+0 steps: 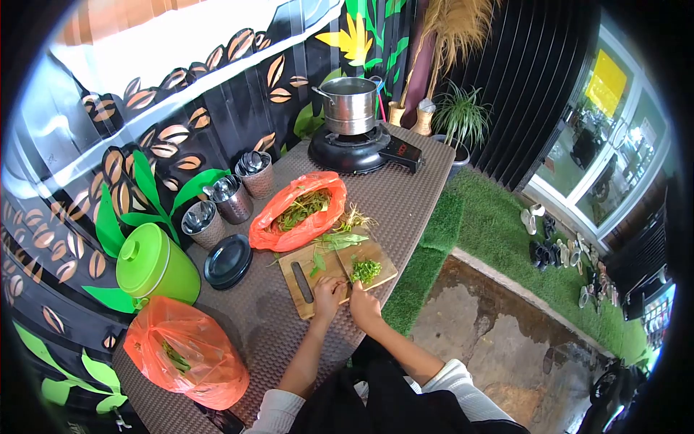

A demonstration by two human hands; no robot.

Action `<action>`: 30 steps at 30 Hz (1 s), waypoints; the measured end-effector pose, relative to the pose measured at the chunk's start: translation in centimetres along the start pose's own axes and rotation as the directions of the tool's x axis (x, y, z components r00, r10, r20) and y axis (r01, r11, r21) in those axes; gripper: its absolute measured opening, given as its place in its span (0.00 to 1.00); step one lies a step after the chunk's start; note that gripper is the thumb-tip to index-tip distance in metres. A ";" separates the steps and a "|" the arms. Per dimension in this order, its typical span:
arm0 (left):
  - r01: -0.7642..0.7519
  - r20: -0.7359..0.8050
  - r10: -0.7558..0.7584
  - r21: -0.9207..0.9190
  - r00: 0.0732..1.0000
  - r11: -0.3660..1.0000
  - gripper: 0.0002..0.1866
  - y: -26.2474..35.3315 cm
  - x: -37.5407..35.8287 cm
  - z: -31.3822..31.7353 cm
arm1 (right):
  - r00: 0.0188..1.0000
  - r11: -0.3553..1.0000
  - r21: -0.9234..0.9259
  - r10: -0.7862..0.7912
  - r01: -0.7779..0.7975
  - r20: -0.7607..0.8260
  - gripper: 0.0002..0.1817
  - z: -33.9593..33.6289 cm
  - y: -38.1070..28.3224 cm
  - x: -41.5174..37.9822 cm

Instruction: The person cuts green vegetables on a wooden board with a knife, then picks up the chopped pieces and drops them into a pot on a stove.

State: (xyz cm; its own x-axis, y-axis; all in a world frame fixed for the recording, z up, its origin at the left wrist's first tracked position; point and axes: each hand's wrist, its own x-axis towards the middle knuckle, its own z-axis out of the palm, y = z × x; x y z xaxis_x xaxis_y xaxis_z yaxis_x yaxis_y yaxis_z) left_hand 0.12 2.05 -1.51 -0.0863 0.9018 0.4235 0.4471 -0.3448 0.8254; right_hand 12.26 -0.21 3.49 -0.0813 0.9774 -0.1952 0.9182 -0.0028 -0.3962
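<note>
A wooden cutting board with a slot handle lies near the table's front edge. My right hand is closed around a knife, whose thin blade points away from me across the board. Just left of the blade, my left hand has its fingers pressed together on the board; whatever they pinch is hidden. Finely chopped greens sit in a small heap right of the knife. Loose leaves lie at the board's far edge, beside a clump of roots or stems. Behind them, an orange plastic bag gapes around more greens.
A steel pot stands on a black portable stove at the far end. Along the left are cutlery cups, dark plates, a green lidded bucket and another orange bag. The table edge runs close on the right.
</note>
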 end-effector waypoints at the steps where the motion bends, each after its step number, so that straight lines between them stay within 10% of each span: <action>1: -0.016 -0.003 0.016 0.038 1.000 0.999 0.06 0.4 0.0 -0.2 | 1.000 1.000 -0.012 0.002 -0.002 0.017 0.15 -0.1 -0.1 0.5; 8: 0.040 -0.012 -0.039 0.044 0.999 0.998 0.05 1.3 0.0 -0.4 | 0.972 0.967 -0.118 -0.230 0.224 -0.042 0.13 0.7 2.0 1.6; 11: 0.045 -0.027 -0.044 0.034 0.999 0.998 0.05 0.5 -0.2 -0.2 | 1.000 0.998 0.066 0.010 -0.009 -0.012 0.15 0.5 0.1 0.3; 30: -0.019 -0.037 0.022 0.079 0.999 0.997 0.05 0.9 -0.4 -0.4 | 0.994 0.993 0.051 -0.106 0.105 0.020 0.15 -0.4 0.6 0.7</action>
State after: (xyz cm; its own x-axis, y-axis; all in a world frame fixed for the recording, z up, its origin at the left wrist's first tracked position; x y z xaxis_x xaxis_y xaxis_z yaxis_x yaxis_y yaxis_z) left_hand 0.19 1.21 -0.76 -0.1092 0.8840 0.4545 0.5179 -0.3397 0.7851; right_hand 12.85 0.55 3.45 -0.1858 0.9678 -0.1696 0.8834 0.0890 -0.4600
